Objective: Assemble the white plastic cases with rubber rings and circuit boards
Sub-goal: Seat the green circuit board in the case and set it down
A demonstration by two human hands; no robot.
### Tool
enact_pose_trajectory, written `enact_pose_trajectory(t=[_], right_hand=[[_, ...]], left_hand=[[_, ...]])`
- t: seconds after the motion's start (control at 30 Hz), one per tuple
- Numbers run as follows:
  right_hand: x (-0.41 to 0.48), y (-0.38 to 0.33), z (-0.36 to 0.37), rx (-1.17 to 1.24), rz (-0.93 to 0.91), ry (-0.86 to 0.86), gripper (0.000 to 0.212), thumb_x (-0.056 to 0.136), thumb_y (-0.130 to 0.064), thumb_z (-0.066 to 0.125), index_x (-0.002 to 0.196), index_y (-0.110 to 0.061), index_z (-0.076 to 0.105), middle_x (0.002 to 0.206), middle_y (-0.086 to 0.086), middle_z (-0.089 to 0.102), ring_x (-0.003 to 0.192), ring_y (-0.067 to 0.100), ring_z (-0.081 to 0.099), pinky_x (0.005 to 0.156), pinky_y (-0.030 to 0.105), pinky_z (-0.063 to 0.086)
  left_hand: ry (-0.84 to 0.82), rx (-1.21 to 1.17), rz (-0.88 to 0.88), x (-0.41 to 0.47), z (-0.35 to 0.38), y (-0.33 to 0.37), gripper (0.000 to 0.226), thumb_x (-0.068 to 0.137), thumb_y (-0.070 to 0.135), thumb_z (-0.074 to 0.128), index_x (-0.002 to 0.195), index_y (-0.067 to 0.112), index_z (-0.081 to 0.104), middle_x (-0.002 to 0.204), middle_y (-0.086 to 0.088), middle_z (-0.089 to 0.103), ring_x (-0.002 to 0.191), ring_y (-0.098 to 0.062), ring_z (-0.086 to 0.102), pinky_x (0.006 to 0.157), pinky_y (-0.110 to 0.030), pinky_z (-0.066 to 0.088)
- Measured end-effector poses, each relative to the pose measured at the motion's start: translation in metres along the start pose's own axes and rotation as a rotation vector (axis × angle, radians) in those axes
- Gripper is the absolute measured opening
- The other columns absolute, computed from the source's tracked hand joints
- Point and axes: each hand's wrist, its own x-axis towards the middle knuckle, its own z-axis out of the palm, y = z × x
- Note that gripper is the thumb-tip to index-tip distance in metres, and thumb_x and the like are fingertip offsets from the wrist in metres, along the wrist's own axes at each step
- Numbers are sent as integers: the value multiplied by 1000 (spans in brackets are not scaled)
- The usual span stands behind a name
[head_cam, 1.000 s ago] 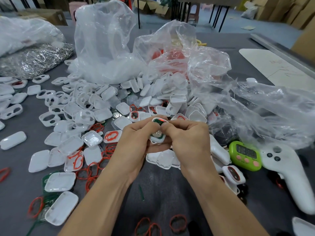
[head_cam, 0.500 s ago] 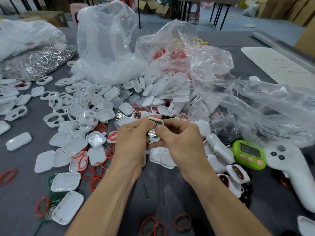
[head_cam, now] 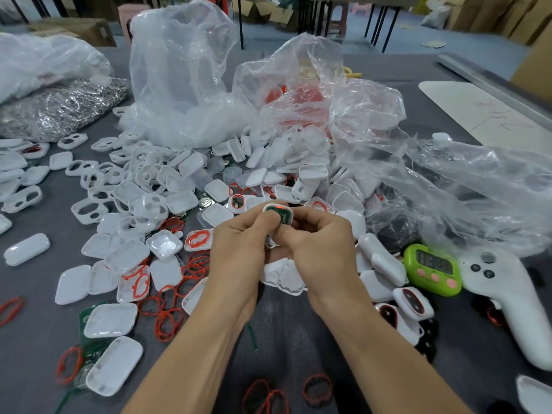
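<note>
Both hands, left (head_cam: 239,249) and right (head_cam: 321,249), pinched 1 case (head_cam: 277,215) above the worktop (head_cam: 283,339), left of the timer (head_cam: 431,268); fingers clenched round it, apparently seating its board.

Dark grey tabletop (head_cam: 283,327) beneath fingers (head_cam: 316,219). Far beyond fingers: blue-grey floor (head_cam: 413,25), black furniture legs (head_cam: 303,13), pink stool (head_cam: 128,16). Far beyond, right of fingers: brown cardboard boxes (head_cam: 481,13). Far left: another carton (head_cam: 74,28). Light even, soft.
</note>
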Motion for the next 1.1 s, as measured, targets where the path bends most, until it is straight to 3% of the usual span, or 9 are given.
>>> enact_pose_trajectory(t=[0.23,0.4,0.5,0.6,0.73,0.8,0.9,0.97,1.1], right_hand=[[1,-2,-2,7,8,-39,22,64,-24,76,83,-35,80,82,1,78,81,22,75,86,53,61],[2,-2,-6,33,26,-97,24,71,-18,73,87,-34,81,83,-3,78,77,18,77,85,47,63],[0,-4,-6,33,40,-114,27,70,-16,70,88,-33,81,86,0,78,86,26,77,87,51,62],[3,-8,-13,-51,14,-56,24,70,-22,72,91,-30,80,87,-7,79,87,16,76,86,46,62],[15,-23,-46,-471,-198,220,18,84,-19,73,98,-29,79,84,-20,75,80,-2,71,81,28,62],[20,-31,-63,-712,-273,328,22,85,-14,71,98,-29,80,85,-18,74,84,3,69,87,31,59],[26,-33,-72,-1031,-162,228,32,83,-16,71,109,-32,77,108,-3,76,105,22,66,100,40,54],[26,-30,-72,-1127,-92,147,42,82,-16,71,120,-32,73,119,-1,73,111,23,65,102,35,51],[23,-28,-72,-1126,-99,133,47,77,-8,69,117,-32,72,115,2,72,98,24,63,84,29,47]], left_hand=[[-37,-30,-43,2,-5,2,26,97,3,55,92,4,80,94,-22,77,82,-24,76,67,-29,61],[-52,48,-58,5,-10,3,29,92,1,54,93,11,82,97,-20,77,92,-31,59,94,-52,51],[-77,38,-37,6,-10,4,35,98,0,50,90,13,82,93,-14,78,83,-22,74,70,-32,62],[-50,13,-51,7,-11,5,35,101,1,50,90,11,82,96,-16,79,87,-24,77,67,-28,62],[32,-50,-80,12,-17,6,29,102,4,52,90,6,77,93,-19,78,85,-27,78,62,-26,61],[56,-54,-77,14,-20,6,26,101,4,52,91,6,76,93,-19,78,82,-25,78,62,-25,61],[54,-40,-69,14,-22,6,23,100,5,56,90,7,77,94,-16,79,78,-22,77,62,-23,60],[45,-23,-68,14,-23,7,26,99,3,59,84,12,79,93,-14,79,77,-20,77,62,-22,59],[47,21,-61,13,-23,9,22,98,0,59,91,10,77,89,-13,79,75,-19,77,62,-22,59]])
